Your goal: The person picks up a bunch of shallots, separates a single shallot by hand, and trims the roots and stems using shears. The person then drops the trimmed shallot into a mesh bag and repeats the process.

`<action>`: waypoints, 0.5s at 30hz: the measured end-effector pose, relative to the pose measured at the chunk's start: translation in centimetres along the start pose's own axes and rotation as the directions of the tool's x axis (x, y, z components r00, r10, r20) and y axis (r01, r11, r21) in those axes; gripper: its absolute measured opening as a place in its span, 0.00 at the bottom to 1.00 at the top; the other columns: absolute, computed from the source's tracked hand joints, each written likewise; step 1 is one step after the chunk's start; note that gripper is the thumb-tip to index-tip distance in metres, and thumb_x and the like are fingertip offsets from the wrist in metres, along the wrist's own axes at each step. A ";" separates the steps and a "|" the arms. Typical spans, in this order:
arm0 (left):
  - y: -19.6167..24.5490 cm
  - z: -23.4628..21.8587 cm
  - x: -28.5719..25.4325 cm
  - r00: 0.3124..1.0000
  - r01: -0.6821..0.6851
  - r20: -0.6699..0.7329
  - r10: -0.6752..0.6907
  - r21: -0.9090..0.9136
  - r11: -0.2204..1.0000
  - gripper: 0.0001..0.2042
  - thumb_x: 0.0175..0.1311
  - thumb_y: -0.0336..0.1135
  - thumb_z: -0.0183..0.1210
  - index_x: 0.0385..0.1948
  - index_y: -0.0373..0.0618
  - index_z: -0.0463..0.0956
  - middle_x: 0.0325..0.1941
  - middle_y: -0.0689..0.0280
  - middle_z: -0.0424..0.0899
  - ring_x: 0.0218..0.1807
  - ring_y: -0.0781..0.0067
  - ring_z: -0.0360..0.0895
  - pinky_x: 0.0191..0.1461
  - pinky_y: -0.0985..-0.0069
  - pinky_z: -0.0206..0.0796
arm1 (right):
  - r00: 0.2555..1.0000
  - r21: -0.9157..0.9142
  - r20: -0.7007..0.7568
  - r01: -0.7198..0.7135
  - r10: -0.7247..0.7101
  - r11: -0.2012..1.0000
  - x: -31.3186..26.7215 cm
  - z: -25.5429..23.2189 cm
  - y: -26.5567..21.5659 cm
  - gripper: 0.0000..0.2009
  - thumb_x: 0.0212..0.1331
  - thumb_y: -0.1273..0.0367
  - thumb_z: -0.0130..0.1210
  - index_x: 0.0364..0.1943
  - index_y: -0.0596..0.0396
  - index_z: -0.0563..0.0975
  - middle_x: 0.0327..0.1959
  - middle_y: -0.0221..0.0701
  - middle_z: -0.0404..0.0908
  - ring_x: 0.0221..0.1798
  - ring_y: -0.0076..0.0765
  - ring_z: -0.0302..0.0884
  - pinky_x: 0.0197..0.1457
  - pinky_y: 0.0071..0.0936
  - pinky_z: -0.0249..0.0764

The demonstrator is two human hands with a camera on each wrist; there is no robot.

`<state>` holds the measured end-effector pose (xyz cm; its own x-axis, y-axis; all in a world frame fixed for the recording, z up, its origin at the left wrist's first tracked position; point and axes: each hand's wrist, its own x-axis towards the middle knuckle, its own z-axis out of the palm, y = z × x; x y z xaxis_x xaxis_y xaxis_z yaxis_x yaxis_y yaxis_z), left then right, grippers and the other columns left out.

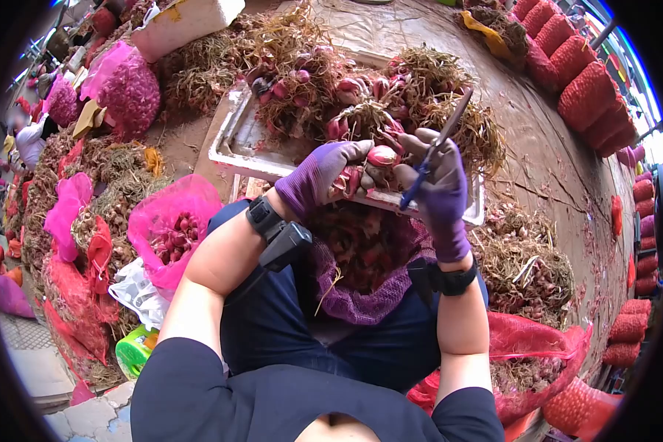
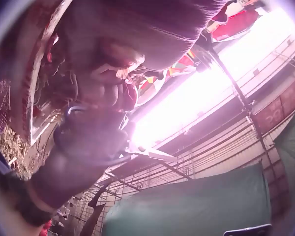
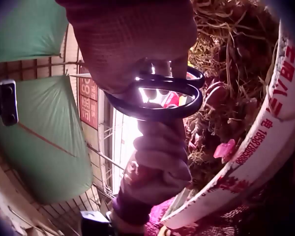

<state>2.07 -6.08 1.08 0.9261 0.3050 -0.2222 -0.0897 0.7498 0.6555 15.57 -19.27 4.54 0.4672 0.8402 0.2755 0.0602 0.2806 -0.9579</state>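
Observation:
My left hand [image 1: 324,175], in a purple and grey glove, holds a few small red onions [image 1: 383,156] above the near rim of a white foam tray [image 1: 250,166]. In my right hand [image 1: 446,184], gloved alike, are scissors [image 1: 455,121], their blades pointing up and away. The right fingertips meet the stem side of the bulb. Dark looped scissor handles [image 3: 155,114] cross the palm in the right wrist view. Dried-stalk bunches of red onions [image 1: 302,92] fill the tray. The left wrist view is dim and glared around the hands.
A purple net bag [image 1: 357,306] with onion scraps sits open between the knees. To the left stands a pink mesh bag [image 1: 151,254] of onions beside a white plastic bag [image 1: 136,291]. Onion heaps [image 1: 527,276] lie right; stacked red sacks [image 1: 586,92] line the far right.

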 end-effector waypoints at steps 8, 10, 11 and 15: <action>0.2 1.6 -1.6 0.998 -0.003 0.055 -0.018 0.362 0.932 0.18 0.74 0.43 0.43 0.54 0.40 0.72 0.27 0.67 0.80 0.21 0.81 0.75 0.23 0.85 0.66 | 0.995 0.015 -0.101 -0.009 0.010 1.000 -0.3 0.8 0.3 0.23 0.53 0.77 0.63 0.53 0.61 0.68 0.39 0.36 0.80 0.43 0.29 0.80 0.46 0.24 0.77; 0.0 1.5 -1.7 0.972 -0.226 0.179 0.151 0.546 0.807 0.19 0.73 0.46 0.44 0.52 0.40 0.73 0.25 0.66 0.80 0.20 0.80 0.74 0.23 0.84 0.65 | 0.977 0.282 -0.087 -0.163 0.194 0.945 0.0 0.5 -0.6 0.22 0.56 0.77 0.60 0.55 0.62 0.66 0.38 0.36 0.79 0.39 0.29 0.81 0.43 0.23 0.78; 0.1 1.7 -1.7 0.972 -0.225 0.180 0.150 0.546 0.807 0.19 0.73 0.46 0.44 0.52 0.40 0.73 0.25 0.66 0.80 0.20 0.80 0.74 0.23 0.84 0.65 | 0.959 0.397 -0.078 -0.221 0.273 0.891 0.1 0.2 -0.4 0.22 0.57 0.77 0.59 0.55 0.62 0.66 0.38 0.35 0.79 0.38 0.29 0.81 0.42 0.24 0.78; 0.5 1.9 -1.4 0.992 0.130 -0.030 -0.126 0.216 0.968 0.18 0.73 0.46 0.44 0.46 0.39 0.75 0.22 0.66 0.80 0.19 0.79 0.75 0.22 0.83 0.66 | 0.934 0.425 -0.171 -0.218 0.315 0.879 -0.1 -0.4 1.4 0.21 0.58 0.76 0.57 0.55 0.62 0.66 0.36 0.34 0.79 0.34 0.28 0.80 0.38 0.21 0.77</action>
<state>1.39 -7.25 3.13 0.9185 0.2255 -0.3248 0.1126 0.6384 0.7614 15.93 -19.10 3.16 0.6059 0.7934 -0.0579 -0.4237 0.2602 -0.8676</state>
